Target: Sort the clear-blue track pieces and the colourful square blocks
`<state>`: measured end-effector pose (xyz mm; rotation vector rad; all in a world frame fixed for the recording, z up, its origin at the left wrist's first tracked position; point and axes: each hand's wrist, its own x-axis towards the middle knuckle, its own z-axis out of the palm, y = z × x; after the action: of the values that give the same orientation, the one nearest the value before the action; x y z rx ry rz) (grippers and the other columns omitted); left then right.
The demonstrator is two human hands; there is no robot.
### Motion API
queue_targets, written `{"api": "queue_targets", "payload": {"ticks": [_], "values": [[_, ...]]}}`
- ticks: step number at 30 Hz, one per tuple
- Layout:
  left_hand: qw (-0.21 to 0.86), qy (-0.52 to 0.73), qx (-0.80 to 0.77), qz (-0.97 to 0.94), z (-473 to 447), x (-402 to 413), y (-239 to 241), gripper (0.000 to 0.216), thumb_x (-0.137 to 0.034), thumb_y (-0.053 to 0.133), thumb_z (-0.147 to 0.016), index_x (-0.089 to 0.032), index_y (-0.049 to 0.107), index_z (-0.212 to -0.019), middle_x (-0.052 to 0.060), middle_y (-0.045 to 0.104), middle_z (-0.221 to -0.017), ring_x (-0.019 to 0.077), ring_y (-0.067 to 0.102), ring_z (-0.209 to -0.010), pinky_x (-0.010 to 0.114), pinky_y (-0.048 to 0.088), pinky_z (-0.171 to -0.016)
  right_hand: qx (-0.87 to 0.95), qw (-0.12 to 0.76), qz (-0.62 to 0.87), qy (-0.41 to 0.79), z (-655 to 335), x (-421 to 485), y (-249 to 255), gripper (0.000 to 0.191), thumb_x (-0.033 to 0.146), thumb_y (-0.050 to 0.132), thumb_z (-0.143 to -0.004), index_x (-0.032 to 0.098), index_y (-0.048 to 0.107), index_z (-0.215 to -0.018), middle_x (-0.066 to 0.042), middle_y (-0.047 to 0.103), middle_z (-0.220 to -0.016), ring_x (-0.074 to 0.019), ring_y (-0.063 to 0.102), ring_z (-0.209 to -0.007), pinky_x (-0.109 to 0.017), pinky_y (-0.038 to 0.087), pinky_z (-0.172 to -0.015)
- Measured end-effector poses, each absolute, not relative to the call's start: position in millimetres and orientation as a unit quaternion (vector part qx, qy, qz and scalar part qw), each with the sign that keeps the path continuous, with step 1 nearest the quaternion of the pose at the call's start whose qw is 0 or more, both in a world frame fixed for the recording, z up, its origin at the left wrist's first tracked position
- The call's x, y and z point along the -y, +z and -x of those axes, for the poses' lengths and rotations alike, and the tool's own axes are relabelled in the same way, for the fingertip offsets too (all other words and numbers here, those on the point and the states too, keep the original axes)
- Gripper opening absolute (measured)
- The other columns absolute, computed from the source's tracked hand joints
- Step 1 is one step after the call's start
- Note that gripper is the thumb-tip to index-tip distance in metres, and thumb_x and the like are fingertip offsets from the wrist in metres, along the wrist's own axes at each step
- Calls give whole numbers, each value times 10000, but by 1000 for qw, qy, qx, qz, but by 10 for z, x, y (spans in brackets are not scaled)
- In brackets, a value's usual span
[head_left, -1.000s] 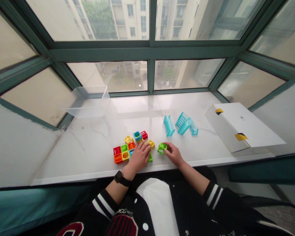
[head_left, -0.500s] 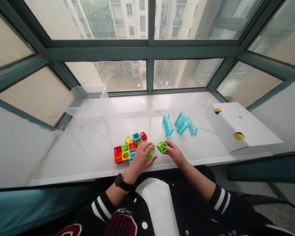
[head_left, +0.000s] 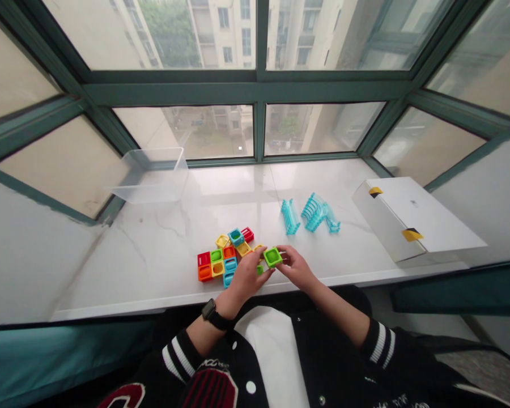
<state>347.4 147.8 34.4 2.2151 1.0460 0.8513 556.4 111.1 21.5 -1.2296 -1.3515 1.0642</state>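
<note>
A green cube block [head_left: 272,257], with a round hollow in its upturned face, is held just above the white sill between both hands. My right hand [head_left: 296,267] grips its right side with the fingertips. On the other side, my left hand [head_left: 247,274] has its thumb and fingers closed about the block's left edge. Left of my left hand lies a cluster of red, orange, yellow, green and blue blocks [head_left: 216,268], partly covered by that hand. A blue block [head_left: 236,237] sits at the cluster's far side, beside a red block [head_left: 247,234].
Several clear blue track pieces [head_left: 315,212] lie beyond my right hand. A clear plastic bin [head_left: 153,192] stands at the back left of the sill [head_left: 161,289]. At the right is a white box [head_left: 425,218] with yellow-black tape. Green-framed windows [head_left: 261,93] close off the back.
The green block has turned so its hollowed face points up, and has moved slightly left with my right hand. My left hand has come in against it.
</note>
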Motion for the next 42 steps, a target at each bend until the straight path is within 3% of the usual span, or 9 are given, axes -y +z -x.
{"api": "queue_targets", "payload": {"ticks": [5, 8, 12, 18, 25, 32, 42], "values": [[247, 301, -378, -840, -3493, -1500, 305, 557, -439, 732, -947, -229, 547, -1430, 127, 738, -1235, 286, 720, -1107, 464, 587, -994, 625, 457, 538, 333, -5611, -1081, 302, 354, 293, 712, -912, 265, 677, -1263, -76, 702, -1184, -218, 733, -947, -405, 635, -898], [211, 292, -376, -854, -3495, -1520, 286, 605, -474, 715, -959, -224, 518, -1474, 143, 719, -1289, 312, 702, -1153, 495, 570, -1011, 640, 439, 530, 343, -5614, -1061, 301, 432, 324, 698, -924, 255, 648, -1348, -99, 693, -1272, -238, 716, -1044, -410, 638, -912], [180, 270, -358, -875, -3505, -1529, 270, 648, -456, 647, -1003, -223, 435, -1570, 157, 699, -1310, 330, 675, -1197, 516, 550, -1034, 626, 425, 538, 372, -5583, -1057, 225, 571, 400, 781, -858, 238, 629, -1385, -112, 675, -1312, -265, 694, -1130, -404, 643, -904], [189, 258, -331, -888, -3466, -1564, 261, 839, -476, 662, -989, -229, 242, -1671, 164, 647, -1385, 338, 621, -1275, 541, 513, -1104, 580, 433, 587, 364, -5694, -1107, 80, 563, 483, 813, -812, 220, 659, -1286, -105, 708, -1241, -272, 716, -1078, -430, 629, -918], [157, 262, -377, -874, -3314, -1666, 184, 523, -364, 566, -1036, -248, 479, -1539, 133, 608, -1442, 315, 564, -1348, 542, 466, -1175, 545, 417, 694, 219, -6209, -1205, -171, 640, 593, 776, -799, 188, 646, -1278, -152, 706, -1252, -331, 687, -1131, -498, 587, -950], [157, 262, -390, -869, -3306, -1670, 97, 475, -309, 578, -1019, -222, 525, -1483, 131, 614, -1420, 306, 566, -1336, 532, 479, -1171, 570, 373, 726, 98, -6440, -1338, -437, 685, 716, 658, -869, 154, 675, -1259, -201, 723, -1241, -374, 652, -1174, -547, 499, -1054], [162, 263, -385, -870, -3306, -1666, 123, 456, -280, 581, -1004, -233, 546, -1456, 130, 619, -1420, 317, 574, -1336, 556, 480, -1168, 602, 296, 742, 17, -6359, -1364, -547, 594, 636, 634, -928, 150, 662, -1268, -189, 709, -1251, -359, 607, -1152, -471, 462, -984]]}}
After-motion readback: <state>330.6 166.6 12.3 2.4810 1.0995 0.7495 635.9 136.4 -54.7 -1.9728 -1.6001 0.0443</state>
